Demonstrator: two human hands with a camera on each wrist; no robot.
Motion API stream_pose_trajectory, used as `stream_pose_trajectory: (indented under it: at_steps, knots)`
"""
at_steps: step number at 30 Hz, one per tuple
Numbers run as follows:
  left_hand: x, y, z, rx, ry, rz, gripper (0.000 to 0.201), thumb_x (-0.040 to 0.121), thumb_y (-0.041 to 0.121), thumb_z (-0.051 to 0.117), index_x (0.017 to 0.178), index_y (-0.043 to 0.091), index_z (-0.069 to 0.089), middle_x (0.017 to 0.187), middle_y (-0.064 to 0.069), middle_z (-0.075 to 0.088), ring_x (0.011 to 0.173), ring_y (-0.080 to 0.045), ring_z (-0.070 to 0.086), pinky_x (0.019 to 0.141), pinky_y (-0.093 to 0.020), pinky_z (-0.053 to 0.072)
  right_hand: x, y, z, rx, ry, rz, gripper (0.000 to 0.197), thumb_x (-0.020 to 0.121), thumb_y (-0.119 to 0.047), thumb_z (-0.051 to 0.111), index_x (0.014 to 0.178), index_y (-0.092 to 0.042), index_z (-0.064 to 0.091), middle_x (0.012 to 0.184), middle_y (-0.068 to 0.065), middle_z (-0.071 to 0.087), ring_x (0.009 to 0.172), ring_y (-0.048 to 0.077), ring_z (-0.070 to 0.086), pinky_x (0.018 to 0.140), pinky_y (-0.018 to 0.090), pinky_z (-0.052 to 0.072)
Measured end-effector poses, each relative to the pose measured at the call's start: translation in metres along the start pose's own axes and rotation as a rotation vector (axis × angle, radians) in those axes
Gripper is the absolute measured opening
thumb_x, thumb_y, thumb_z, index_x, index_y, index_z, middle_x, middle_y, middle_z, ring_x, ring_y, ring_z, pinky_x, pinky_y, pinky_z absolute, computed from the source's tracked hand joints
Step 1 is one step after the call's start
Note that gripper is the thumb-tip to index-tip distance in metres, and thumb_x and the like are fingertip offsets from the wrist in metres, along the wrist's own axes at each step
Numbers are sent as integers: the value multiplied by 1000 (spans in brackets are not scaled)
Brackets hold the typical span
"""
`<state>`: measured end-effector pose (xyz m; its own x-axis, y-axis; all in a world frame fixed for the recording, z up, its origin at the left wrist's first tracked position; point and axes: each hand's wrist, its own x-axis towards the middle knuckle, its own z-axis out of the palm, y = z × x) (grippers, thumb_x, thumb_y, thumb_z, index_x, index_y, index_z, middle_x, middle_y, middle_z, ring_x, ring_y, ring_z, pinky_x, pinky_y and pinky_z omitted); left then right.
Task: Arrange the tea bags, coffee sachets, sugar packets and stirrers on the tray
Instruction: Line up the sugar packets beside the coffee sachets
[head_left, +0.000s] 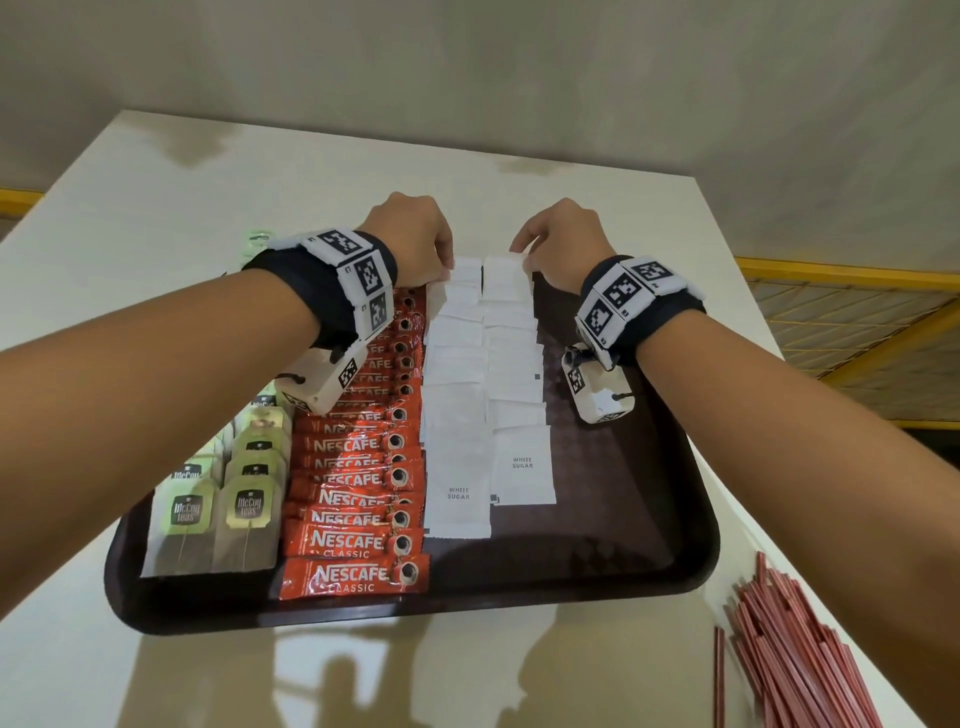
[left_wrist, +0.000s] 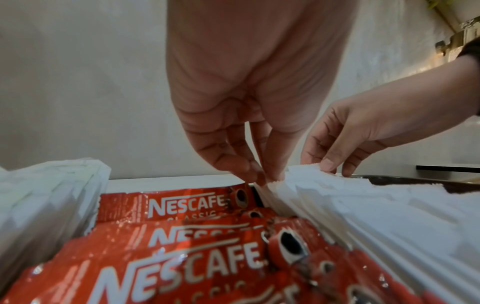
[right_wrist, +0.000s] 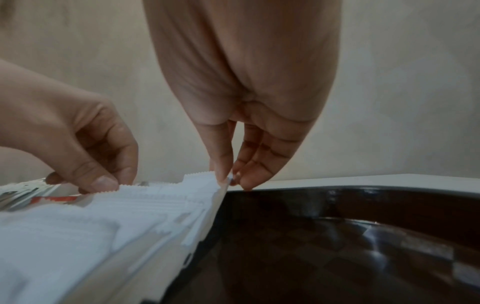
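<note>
A dark brown tray (head_left: 623, 545) holds two rows of tea bags (head_left: 218, 514), a column of red Nescafe coffee sachets (head_left: 358, 499) and two columns of white sugar packets (head_left: 483, 395). My left hand (head_left: 441, 265) pinches the far end of the left sugar column (left_wrist: 270, 181). My right hand (head_left: 524, 254) pinches the far packet of the right sugar column (right_wrist: 207, 181). In both wrist views, thumb and fingers close on a packet's serrated edge. A bundle of red stirrers (head_left: 795, 654) lies on the table at the lower right, off the tray.
The tray sits on a pale glossy table (head_left: 208, 182) against a grey wall. A pale green packet (head_left: 257, 244) lies on the table beyond my left wrist. The tray's right third (head_left: 623, 467) is bare. A yellow-framed grid (head_left: 841, 322) lies beyond the table's right edge.
</note>
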<state>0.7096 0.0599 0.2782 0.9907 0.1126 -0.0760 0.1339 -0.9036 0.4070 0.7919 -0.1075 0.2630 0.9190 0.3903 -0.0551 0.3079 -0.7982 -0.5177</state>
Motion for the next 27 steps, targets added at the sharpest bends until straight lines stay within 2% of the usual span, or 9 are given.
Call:
stream_pose_trajectory:
  at_steps: [3, 7, 9, 11, 13, 17, 21, 24, 27]
  knots:
    - [-1, 2, 1, -2, 1, -6, 7, 84, 12, 72, 91, 12, 76, 100, -9, 72, 100, -26, 63, 81, -32, 50, 1, -1, 0, 18, -10, 19, 35, 76, 11, 60, 80, -21, 73, 109, 15, 67, 86, 28, 62, 82, 33, 56]
    - [-3, 2, -2, -8, 48, -52, 8, 82, 14, 75, 90, 12, 75, 97, -7, 70, 95, -24, 59, 76, -32, 47, -3, -2, -4, 51, 104, 108, 15, 82, 4, 61, 84, -4, 73, 74, 12, 65, 70, 28, 65, 80, 38, 59]
    - [-4, -1, -5, -29, 86, -100, 8, 83, 14, 75, 90, 10, 75, 99, -11, 71, 96, -28, 63, 76, -32, 49, -6, -1, -6, 106, 132, 201, 12, 83, -1, 64, 90, 5, 71, 82, 17, 70, 78, 35, 70, 76, 44, 60]
    - [-8, -3, -7, -26, 77, -135, 13, 82, 17, 75, 92, 8, 76, 99, -13, 72, 96, -30, 64, 76, -32, 49, -10, 0, -5, 120, 70, 268, 22, 81, -3, 68, 99, 8, 68, 94, 20, 71, 86, 36, 71, 76, 48, 60]
    - [-12, -4, -7, -24, 31, -164, 18, 81, 18, 76, 95, 6, 76, 97, -12, 72, 95, -29, 65, 75, -31, 50, -12, -1, -2, 148, 18, 288, 26, 80, -1, 67, 103, 11, 67, 97, 22, 72, 89, 37, 71, 76, 49, 60]
    - [-19, -2, -2, -77, -21, -193, 16, 79, 15, 77, 92, 7, 76, 88, -10, 74, 85, -27, 70, 80, -36, 58, -16, -3, 1, 180, 17, 286, 22, 80, 2, 63, 100, 11, 68, 94, 22, 72, 87, 36, 71, 77, 48, 60]
    - [-20, -1, 1, -188, 15, -216, 13, 82, 11, 75, 93, 6, 75, 89, -12, 74, 88, -29, 71, 86, -40, 58, -22, -3, 0, 160, 70, 243, 11, 82, 1, 63, 88, 7, 69, 89, 21, 71, 81, 36, 71, 75, 47, 60]
    - [-21, -2, 4, -250, 27, -251, 14, 80, 13, 77, 91, 5, 75, 88, -13, 74, 88, -29, 71, 86, -40, 58, -33, -8, -3, 112, 71, 96, 6, 84, 0, 64, 81, 1, 70, 85, 13, 70, 78, 28, 69, 72, 38, 60]
    - [-22, -2, 7, -333, 28, -314, 21, 78, 19, 80, 90, 2, 74, 85, -13, 75, 85, -26, 72, 86, -39, 58, -43, -19, -6, 41, -28, -61, 9, 86, -5, 63, 82, -6, 71, 72, 0, 62, 62, 9, 55, 57, 16, 47]
